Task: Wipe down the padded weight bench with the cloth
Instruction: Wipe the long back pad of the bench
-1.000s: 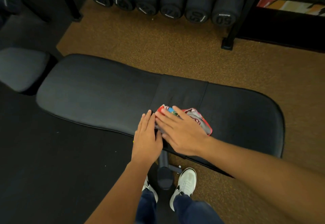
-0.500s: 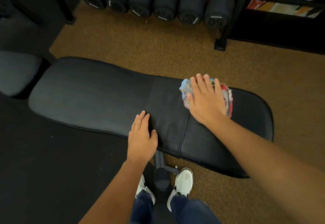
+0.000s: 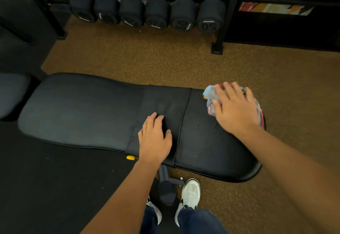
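Observation:
The black padded weight bench (image 3: 82, 112) runs left to right across the middle of the view. A crumpled multicoloured cloth (image 3: 210, 95) lies at the bench's far right corner, mostly hidden beneath my right hand (image 3: 236, 108), which presses flat on it. Faint damp streaks show on the pad just left of that hand. My left hand (image 3: 155, 138) rests palm down on the bench's near edge by the middle seam, fingers slightly apart, holding nothing.
A rack of black dumbbells (image 3: 147, 13) stands beyond the bench, with a rack foot (image 3: 217, 49) on the brown speckled floor. A second grey pad (image 3: 11, 94) sits at the left. My white shoes (image 3: 190, 195) stand by the bench's support post (image 3: 166, 187).
My right hand slid the cloth from the bench's near middle up and rightward to the far right corner. My left hand stayed on the near edge.

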